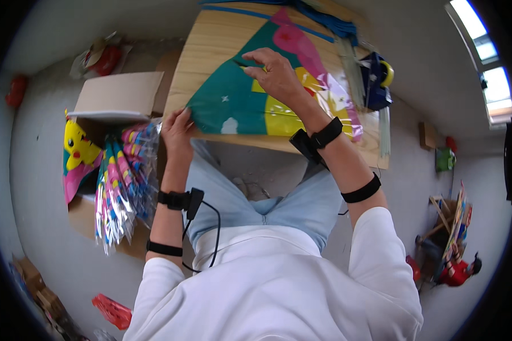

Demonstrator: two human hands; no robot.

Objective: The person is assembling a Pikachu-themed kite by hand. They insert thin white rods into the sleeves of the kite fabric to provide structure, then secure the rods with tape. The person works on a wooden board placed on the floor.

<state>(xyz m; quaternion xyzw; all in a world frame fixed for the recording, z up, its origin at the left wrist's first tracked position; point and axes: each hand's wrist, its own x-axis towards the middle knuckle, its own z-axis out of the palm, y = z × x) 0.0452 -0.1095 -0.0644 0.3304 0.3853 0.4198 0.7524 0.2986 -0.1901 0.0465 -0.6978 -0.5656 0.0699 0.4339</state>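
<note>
A triangular kite (pixel 227 96) of thin shiny sheet, green with yellow, pink and white printed shapes, lies spread on the wooden table before me. My left hand (pixel 178 128) is closed on its left corner, at the table's near left edge. Over the upper middle of the kite is my right hand (pixel 273 74). Its thumb and forefinger are curved and apart, close to the sheet, and I see nothing held between them. The right forearm covers part of the yellow print.
Left of the table, an open cardboard box (pixel 116 94) bears several folded kites (pixel 122 182) in clear wrap. Blue strips (pixel 324 23) lie along the far edge. A dark blue holder (pixel 375 82) and thin pale rods (pixel 385 133) are at the right. Another person (pixel 458 270) works farther right.
</note>
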